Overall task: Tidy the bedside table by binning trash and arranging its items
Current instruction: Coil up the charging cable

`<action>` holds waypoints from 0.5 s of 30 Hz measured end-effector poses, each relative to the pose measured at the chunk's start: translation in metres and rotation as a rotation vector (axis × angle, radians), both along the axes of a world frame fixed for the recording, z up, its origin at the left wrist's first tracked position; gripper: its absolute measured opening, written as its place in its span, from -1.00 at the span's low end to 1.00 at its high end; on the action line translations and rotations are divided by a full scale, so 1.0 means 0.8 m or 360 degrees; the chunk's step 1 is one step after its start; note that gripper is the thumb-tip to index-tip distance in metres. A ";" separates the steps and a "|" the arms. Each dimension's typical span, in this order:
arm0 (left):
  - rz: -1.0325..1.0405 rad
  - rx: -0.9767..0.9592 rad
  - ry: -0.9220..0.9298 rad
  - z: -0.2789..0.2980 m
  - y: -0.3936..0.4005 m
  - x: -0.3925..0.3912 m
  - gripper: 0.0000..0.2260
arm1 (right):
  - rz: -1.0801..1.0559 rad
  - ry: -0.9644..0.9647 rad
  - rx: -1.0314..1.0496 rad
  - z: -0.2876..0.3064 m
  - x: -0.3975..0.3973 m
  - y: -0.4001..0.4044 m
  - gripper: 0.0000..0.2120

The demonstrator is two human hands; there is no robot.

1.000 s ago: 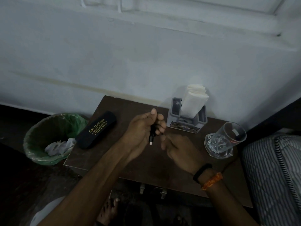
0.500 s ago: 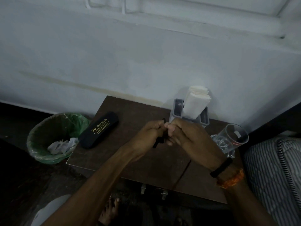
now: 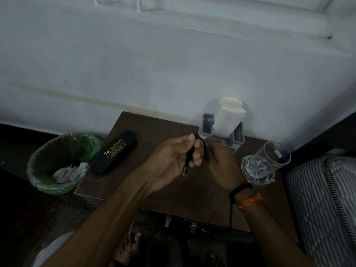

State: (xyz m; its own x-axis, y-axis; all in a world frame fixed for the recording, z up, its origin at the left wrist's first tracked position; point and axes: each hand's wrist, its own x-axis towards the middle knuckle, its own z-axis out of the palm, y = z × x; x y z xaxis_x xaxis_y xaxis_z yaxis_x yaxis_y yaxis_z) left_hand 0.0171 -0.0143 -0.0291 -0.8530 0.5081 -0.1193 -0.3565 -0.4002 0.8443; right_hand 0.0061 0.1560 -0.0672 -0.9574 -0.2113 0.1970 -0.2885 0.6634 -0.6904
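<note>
Above the brown bedside table point(image 3: 123, 182), my left hand point(image 3: 169, 162) is closed around a coiled black cable point(image 3: 188, 157) whose plug end hangs down below the fingers. My right hand point(image 3: 219, 160) grips the same cable right beside it, and a strand of the cable runs down past my right wrist. A black spectacle case point(image 3: 113, 151) with gold lettering lies at the table's left edge. A grey holder point(image 3: 237, 137) with white napkins point(image 3: 227, 116) stands at the back. An empty glass point(image 3: 269, 160) stands on the right.
A green-lined bin point(image 3: 57, 160) with crumpled white paper inside stands on the floor left of the table. A striped mattress point(image 3: 323, 199) borders the table on the right. The white wall runs close behind. My bare foot shows below the table's front edge.
My hands came together over the table, then shifted a little. The cable's plug end hangs below my left fingers again, and my right hand sits lower beside the left.
</note>
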 end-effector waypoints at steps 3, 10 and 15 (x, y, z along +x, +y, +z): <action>0.0153 0.0038 -0.0048 -0.004 -0.004 -0.007 -0.77 | 0.0060 -0.0102 0.0263 -0.004 0.018 -0.007 -0.81; 0.0387 -0.0487 0.0231 -0.026 0.002 -0.016 -0.81 | 0.0331 -0.0186 0.0538 0.021 0.047 -0.028 -0.71; 0.0296 -0.0906 0.0444 -0.040 0.000 -0.018 -0.79 | 0.0428 0.0007 0.0217 0.053 0.036 -0.015 -0.74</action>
